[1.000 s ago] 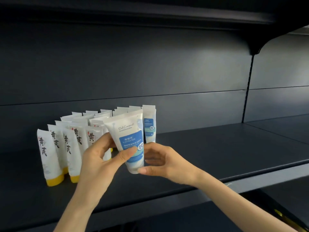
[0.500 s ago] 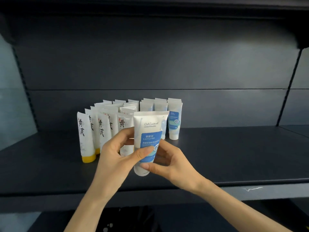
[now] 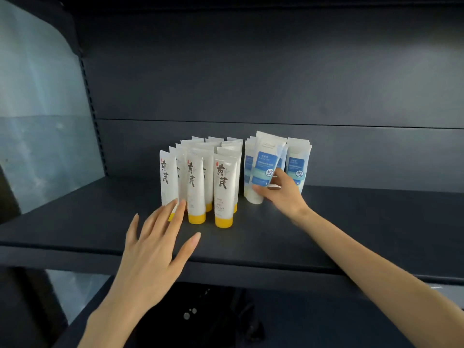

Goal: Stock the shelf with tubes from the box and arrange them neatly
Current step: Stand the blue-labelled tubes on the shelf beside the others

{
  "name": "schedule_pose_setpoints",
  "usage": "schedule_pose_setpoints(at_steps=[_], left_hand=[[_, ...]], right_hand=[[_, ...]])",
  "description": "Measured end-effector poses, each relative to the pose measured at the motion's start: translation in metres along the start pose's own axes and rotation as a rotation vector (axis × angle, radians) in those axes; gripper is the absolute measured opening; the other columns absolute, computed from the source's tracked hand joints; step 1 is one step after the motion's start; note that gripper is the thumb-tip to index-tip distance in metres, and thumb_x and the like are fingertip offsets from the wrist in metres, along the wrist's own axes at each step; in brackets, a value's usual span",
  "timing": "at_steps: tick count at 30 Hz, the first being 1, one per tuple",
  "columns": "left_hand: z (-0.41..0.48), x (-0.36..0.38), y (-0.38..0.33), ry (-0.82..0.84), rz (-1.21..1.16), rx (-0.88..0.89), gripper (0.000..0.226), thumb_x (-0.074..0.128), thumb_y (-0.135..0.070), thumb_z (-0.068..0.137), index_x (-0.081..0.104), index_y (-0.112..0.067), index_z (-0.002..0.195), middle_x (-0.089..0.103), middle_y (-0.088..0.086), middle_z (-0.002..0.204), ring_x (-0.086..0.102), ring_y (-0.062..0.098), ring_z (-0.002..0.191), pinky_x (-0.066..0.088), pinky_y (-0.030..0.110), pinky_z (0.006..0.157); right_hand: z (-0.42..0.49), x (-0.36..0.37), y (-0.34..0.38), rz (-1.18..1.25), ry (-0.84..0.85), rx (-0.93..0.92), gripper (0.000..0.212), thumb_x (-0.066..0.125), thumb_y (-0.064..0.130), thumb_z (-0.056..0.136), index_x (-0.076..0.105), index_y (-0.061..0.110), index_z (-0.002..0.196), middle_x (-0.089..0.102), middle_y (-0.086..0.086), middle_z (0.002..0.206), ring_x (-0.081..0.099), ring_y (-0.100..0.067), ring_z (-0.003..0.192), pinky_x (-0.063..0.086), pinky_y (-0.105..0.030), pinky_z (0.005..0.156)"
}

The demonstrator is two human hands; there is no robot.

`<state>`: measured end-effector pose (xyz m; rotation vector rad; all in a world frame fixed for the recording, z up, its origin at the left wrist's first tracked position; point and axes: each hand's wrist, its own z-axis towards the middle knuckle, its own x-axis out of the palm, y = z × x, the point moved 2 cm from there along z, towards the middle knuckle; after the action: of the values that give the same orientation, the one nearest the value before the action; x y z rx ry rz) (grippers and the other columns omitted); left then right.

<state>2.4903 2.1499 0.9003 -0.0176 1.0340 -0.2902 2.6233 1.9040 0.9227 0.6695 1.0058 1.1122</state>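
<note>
My right hand (image 3: 282, 194) grips a white tube with a blue label (image 3: 263, 169), holding it cap-down on the dark shelf (image 3: 351, 222) among other blue-label tubes (image 3: 298, 167). The held tube leans slightly to the left. To its left stand several white tubes with yellow caps (image 3: 223, 189) in rows. My left hand (image 3: 155, 249) hovers flat with spread fingers over the shelf's front, its fingertips just in front of the leftmost yellow-cap tubes. It holds nothing.
The shelf's back panel (image 3: 251, 71) is dark and bare. A pale wall (image 3: 37, 109) shows at the left. The shelf's right half (image 3: 389, 209) holds nothing. A lower dark shelf (image 3: 301, 317) lies below the front edge.
Both hands held the blue-label tube in front of the rows. Now my right hand alone has carried it back among the blue-label tubes, and my left hand has let go and opened.
</note>
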Motion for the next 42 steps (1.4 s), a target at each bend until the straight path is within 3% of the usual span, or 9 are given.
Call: schedule_pose_setpoints(at_steps=[2,5,8,13,17,23,29,32,42], left_hand=[[-0.002,0.004,0.002,0.024,0.022,-0.001,0.088,-0.004,-0.068,0.086,0.031,-0.015,0.147,0.042,0.004,0.147,0.040,0.022,0.135,0.024,0.054,0.112],[-0.005,0.007,0.000,0.033,0.045,0.003,0.091,-0.008,-0.070,0.084,0.031,-0.016,0.147,0.040,0.004,0.149,0.038,0.021,0.137,0.022,0.052,0.113],[-0.006,0.010,0.001,0.028,0.039,0.001,0.094,-0.012,-0.072,0.080,0.025,-0.019,0.149,0.034,0.001,0.152,0.033,0.018,0.140,0.018,0.049,0.114],[-0.011,0.012,0.003,0.032,0.005,-0.029,0.096,-0.018,-0.076,0.073,0.011,-0.025,0.150,0.023,-0.005,0.156,0.023,0.012,0.143,0.012,0.044,0.117],[-0.015,0.012,0.007,0.037,0.005,-0.050,0.093,-0.026,-0.076,0.067,-0.005,-0.031,0.146,0.015,-0.008,0.158,0.016,0.008,0.145,0.007,0.039,0.118],[-0.020,0.010,0.008,0.021,-0.022,-0.035,0.098,-0.026,-0.075,0.070,0.007,-0.028,0.150,0.023,-0.006,0.156,0.022,0.010,0.143,0.010,0.041,0.118],[-0.023,0.015,0.003,0.040,-0.044,0.016,0.100,-0.026,-0.073,0.071,0.012,-0.025,0.150,0.026,-0.004,0.155,0.024,0.013,0.143,0.012,0.043,0.117],[-0.021,0.019,-0.003,0.057,-0.054,0.065,0.099,-0.024,-0.073,0.072,0.013,-0.024,0.151,0.024,-0.006,0.156,0.022,0.011,0.143,0.012,0.044,0.117],[-0.028,0.031,-0.037,0.120,-0.068,0.203,0.102,-0.028,-0.072,0.070,0.011,-0.024,0.151,0.019,-0.005,0.158,0.016,0.013,0.145,0.008,0.046,0.118]], right_hand=[[0.011,0.003,-0.011,-0.057,-0.021,0.046,0.040,0.070,0.021,0.085,0.051,0.014,0.120,0.059,0.002,0.111,0.059,-0.017,0.105,0.052,-0.031,0.087],[0.020,0.011,-0.020,-0.150,-0.030,0.068,0.041,0.071,0.023,0.083,0.051,0.012,0.118,0.057,0.003,0.109,0.055,-0.012,0.098,0.043,-0.010,0.069],[0.025,0.018,-0.026,-0.201,-0.030,0.090,0.042,0.072,0.023,0.083,0.050,0.013,0.116,0.054,0.005,0.107,0.050,-0.008,0.094,0.037,-0.005,0.057],[0.028,0.026,-0.030,-0.184,-0.049,0.139,0.045,0.071,0.022,0.084,0.048,0.010,0.121,0.056,-0.004,0.121,0.050,-0.012,0.105,0.039,-0.021,0.079],[0.028,0.029,-0.030,-0.191,-0.062,0.163,0.047,0.070,0.022,0.084,0.047,0.009,0.123,0.056,-0.007,0.126,0.052,-0.018,0.115,0.039,-0.023,0.084],[0.015,0.020,-0.021,-0.204,-0.056,0.146,0.064,0.070,0.021,0.085,0.031,0.007,0.134,0.048,-0.009,0.132,0.049,-0.020,0.117,0.039,-0.025,0.087],[-0.031,-0.024,0.002,-0.741,0.040,0.037,0.067,0.045,0.049,0.094,0.021,0.018,0.149,0.028,-0.002,0.151,0.035,-0.025,0.135,0.036,-0.047,0.106],[-0.070,-0.049,0.010,-0.967,0.019,0.020,0.067,0.035,0.057,0.095,0.017,0.023,0.150,0.016,0.001,0.158,0.014,-0.021,0.146,0.017,-0.048,0.116],[-0.215,-0.110,0.002,-1.182,-0.106,0.267,0.078,0.009,0.068,0.084,0.001,0.030,0.151,-0.001,0.008,0.160,-0.006,-0.014,0.147,0.003,-0.045,0.118]])
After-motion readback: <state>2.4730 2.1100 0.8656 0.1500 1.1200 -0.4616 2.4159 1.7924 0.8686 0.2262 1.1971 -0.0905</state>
